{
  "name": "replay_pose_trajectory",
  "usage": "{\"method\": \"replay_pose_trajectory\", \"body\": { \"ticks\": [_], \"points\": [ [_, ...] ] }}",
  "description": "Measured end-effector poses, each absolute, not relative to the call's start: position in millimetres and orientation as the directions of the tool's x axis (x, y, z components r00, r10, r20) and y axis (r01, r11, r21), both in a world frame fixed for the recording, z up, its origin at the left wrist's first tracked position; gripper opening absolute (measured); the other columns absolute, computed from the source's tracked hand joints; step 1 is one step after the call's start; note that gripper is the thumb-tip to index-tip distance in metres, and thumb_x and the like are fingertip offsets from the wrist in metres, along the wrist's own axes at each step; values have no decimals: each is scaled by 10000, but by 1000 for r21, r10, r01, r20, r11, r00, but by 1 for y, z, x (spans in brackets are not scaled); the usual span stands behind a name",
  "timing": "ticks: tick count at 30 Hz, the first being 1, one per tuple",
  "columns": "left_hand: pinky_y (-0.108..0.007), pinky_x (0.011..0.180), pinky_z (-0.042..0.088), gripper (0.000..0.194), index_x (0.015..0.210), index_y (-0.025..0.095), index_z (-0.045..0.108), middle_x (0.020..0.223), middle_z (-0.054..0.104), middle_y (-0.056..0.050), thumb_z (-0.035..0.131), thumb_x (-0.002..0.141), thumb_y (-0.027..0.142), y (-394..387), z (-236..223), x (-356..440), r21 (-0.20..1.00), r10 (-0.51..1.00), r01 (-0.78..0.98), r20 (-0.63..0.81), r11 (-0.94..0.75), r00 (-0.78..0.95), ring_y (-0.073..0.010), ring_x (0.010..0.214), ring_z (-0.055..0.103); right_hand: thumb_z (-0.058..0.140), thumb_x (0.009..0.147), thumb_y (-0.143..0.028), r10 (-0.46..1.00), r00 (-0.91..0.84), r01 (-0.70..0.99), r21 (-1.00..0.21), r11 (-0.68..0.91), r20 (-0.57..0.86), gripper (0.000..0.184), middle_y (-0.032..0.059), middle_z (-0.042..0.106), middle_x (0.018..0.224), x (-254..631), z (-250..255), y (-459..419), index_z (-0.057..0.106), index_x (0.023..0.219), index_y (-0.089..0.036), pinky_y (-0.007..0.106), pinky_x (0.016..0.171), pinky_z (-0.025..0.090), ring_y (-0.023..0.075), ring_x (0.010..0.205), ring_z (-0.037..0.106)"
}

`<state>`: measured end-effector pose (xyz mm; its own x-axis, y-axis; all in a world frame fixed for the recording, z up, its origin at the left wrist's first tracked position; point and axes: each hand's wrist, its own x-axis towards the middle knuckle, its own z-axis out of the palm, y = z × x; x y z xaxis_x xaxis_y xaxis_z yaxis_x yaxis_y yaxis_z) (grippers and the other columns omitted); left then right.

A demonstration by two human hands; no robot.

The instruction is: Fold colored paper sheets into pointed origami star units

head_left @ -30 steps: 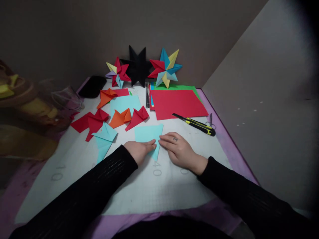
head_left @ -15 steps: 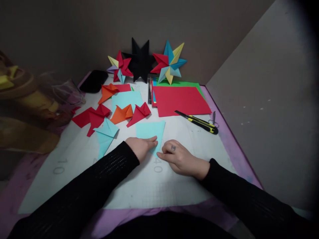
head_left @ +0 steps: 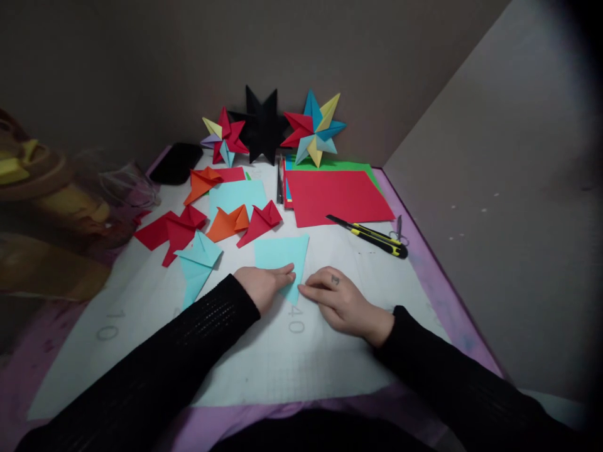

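Observation:
A folded light blue sheet of paper (head_left: 279, 250) lies flat on the white mat, narrowing to a point toward me. My left hand (head_left: 264, 285) rests on its lower left part, fingers stretched out and pressing it down. At the sheet's lower right edge is my right hand (head_left: 342, 301), its thumb and index finger together at the paper and its other fingers curled in. Left of my hands sits a folded light blue piece (head_left: 200, 260). Beyond lie folded red (head_left: 261, 223) and orange pieces (head_left: 229, 221).
Paper stars, one black (head_left: 262, 129), one multicoloured (head_left: 315, 130) and one smaller (head_left: 226, 135), lean on the wall. A red sheet (head_left: 336, 198) tops a paper stack. Nearby lie a utility knife (head_left: 370, 237) and small scissors (head_left: 399, 233). A dark phone (head_left: 176, 163) lies back left.
The camera view has tilted slightly, so the scene sits a little lower. My right fingertips have shifted slightly up along the paper's right edge. My left hand stays on the sheet.

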<state>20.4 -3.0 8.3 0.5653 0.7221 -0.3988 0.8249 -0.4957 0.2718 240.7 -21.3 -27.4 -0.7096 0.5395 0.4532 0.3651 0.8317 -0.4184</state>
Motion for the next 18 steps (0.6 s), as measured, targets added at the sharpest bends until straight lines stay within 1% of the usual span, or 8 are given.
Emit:
{"method": "replay_pose_trajectory", "body": {
  "ticks": [2,4,8,10,12,15,18],
  "points": [
    [-302,852,489,602,1357,321,396,1455,292,92,416,780,151,-3,9,20,282,720,821,-395,-496,570,-202,1156,546,436,781,-30,563,-705,427,-376,822,431,424,97,581,1049,242,-30,-19,555,1143,-216,426,796,447,215,949,517],
    [-310,832,499,613,1361,317,389,1456,290,95,411,774,143,-3,10,20,290,713,814,-394,-503,580,-207,1147,554,440,770,-21,557,-725,450,-333,829,406,413,102,588,1066,242,-31,-18,569,1117,-205,438,807,441,223,963,514],
    [-293,823,497,627,1363,324,384,1457,289,101,412,764,140,-3,11,20,272,714,821,-406,-502,571,-199,1138,559,424,779,-8,543,-751,470,-274,839,376,385,107,601,1008,242,-28,-19,582,1090,-170,435,804,438,225,958,509],
    [-273,827,490,634,1363,329,384,1456,294,98,415,759,138,-3,10,21,268,719,827,-407,-495,563,-189,1146,553,420,794,-13,527,-767,460,-258,849,366,375,107,603,1012,242,-26,-19,574,1099,-167,436,810,433,229,977,501],
    [-278,821,492,638,1362,326,386,1459,292,90,421,753,139,-3,9,21,267,720,827,-407,-495,562,-195,1137,560,414,813,-18,520,-777,456,-252,853,355,364,106,603,1005,242,-24,-19,566,1108,-167,427,809,430,228,982,495],
    [-305,799,506,639,1362,306,390,1464,283,81,428,746,138,-3,8,21,261,710,818,-407,-512,575,-213,1109,579,412,840,-35,524,-782,468,-238,851,337,347,102,591,962,243,-24,-19,565,1120,-170,412,792,427,218,938,494],
    [-288,799,505,646,1362,307,387,1463,289,81,433,743,127,-3,8,20,273,706,810,-399,-518,586,-200,1125,568,413,854,-55,522,-790,475,-218,853,322,348,89,567,907,244,-26,-18,565,1139,-185,402,775,421,205,870,484]
  ]
}}
